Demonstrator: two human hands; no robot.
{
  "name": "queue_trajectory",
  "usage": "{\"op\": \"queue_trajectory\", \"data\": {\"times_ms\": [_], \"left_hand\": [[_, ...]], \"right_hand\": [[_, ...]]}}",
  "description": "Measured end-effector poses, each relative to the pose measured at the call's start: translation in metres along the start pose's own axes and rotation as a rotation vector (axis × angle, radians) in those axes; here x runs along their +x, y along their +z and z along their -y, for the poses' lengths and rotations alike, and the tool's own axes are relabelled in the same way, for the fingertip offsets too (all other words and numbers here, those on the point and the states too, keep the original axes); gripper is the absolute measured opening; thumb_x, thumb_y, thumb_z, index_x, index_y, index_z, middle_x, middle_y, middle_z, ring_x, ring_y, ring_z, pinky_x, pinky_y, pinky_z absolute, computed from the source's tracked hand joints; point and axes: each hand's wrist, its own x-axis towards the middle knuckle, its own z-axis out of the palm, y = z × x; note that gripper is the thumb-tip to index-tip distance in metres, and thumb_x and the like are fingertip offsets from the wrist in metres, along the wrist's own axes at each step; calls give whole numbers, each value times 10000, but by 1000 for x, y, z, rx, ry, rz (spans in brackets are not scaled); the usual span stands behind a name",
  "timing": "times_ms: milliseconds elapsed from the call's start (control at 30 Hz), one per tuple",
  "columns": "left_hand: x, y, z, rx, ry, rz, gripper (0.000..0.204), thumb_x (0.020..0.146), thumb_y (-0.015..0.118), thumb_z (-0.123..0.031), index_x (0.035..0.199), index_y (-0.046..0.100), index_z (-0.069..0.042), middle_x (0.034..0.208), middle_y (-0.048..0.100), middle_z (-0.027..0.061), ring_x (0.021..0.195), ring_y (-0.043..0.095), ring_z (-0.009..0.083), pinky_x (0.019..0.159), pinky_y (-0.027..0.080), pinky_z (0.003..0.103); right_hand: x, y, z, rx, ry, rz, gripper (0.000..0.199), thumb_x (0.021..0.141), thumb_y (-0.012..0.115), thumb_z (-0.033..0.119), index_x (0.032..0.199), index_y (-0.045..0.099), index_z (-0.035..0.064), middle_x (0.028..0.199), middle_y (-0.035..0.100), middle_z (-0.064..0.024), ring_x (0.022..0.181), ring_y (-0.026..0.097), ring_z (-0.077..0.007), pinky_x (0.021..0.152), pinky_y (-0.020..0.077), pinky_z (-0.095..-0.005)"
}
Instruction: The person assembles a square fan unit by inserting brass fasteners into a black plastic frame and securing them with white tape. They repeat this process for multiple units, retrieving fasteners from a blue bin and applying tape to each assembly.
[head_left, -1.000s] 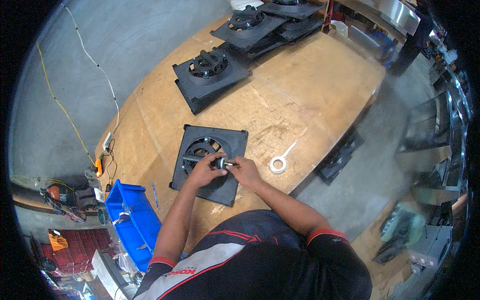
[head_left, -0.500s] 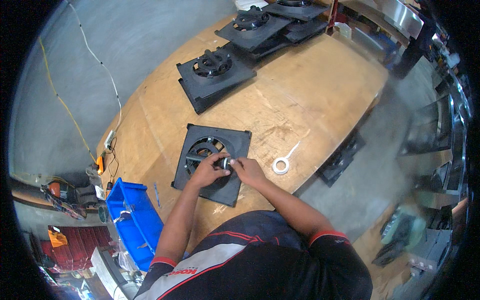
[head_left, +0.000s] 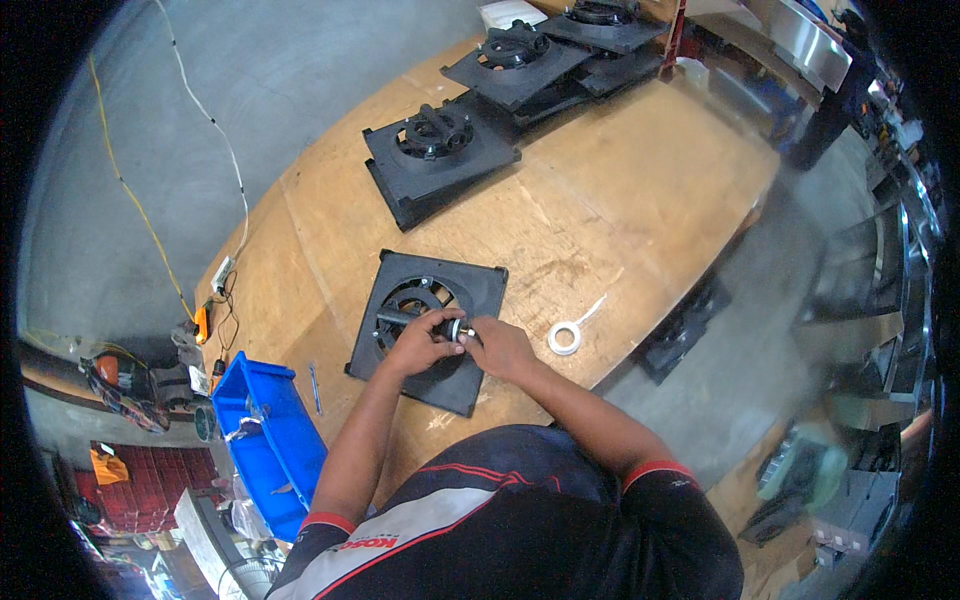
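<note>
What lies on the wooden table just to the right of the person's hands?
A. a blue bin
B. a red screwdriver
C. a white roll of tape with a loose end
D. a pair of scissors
C: a white roll of tape with a strip trailing off it lies on the wooden table, just beyond the right hand; the blue bin sits off to the left instead.

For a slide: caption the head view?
Both hands, left hand and right hand, work a small metal part on a black square frame.
</note>
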Motion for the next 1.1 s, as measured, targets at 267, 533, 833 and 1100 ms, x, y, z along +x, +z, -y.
{"op": "queue_trajectory", "data": {"times_ms": [267, 533, 833, 1100], "left_hand": [[2, 1, 4, 8, 43, -6, 640, 724, 855, -127, 1321, 627, -131, 1132, 634, 44, 834, 577, 125, 783, 500, 276], [2, 0, 5, -2, 20, 4, 637, 727, 854, -124, 1322, 628, -128, 1113, 628, 50, 802, 572, 129, 768, 504, 279], [0, -4, -8, 8, -95, 65, 654, 713, 857, -112, 1321, 619, -116, 1247, 641, 77, 1066, 610, 173, 884, 509, 301], [-2, -2, -2, 32, -23, 29, 664, 710, 862, -148, 1326, 614, -122, 1261, 642, 96, 1116, 609, 209, 925, 506, 334]], "right_hand": [[14, 13, -15, 423, 340, 237, 431, 1018, 453, 401, 996, 650, 18, 862, 680, -238, 855, 655, -441, 763, 503, -541], [10, 19, -13, 55, 90, 46, 462, 1017, 452, 414, 902, 652, 14, 775, 668, -191, 809, 663, -410, 719, 513, -479], [-5, 17, -8, -1, -100, -248, 545, 1033, 432, 462, 856, 640, -9, 665, 628, -163, 650, 653, -336, 618, 492, -454], [7, -2, 3, 360, 409, 216, 467, 1016, 461, 437, 935, 641, 14, 806, 658, -237, 841, 651, -455, 736, 502, -533]]}}
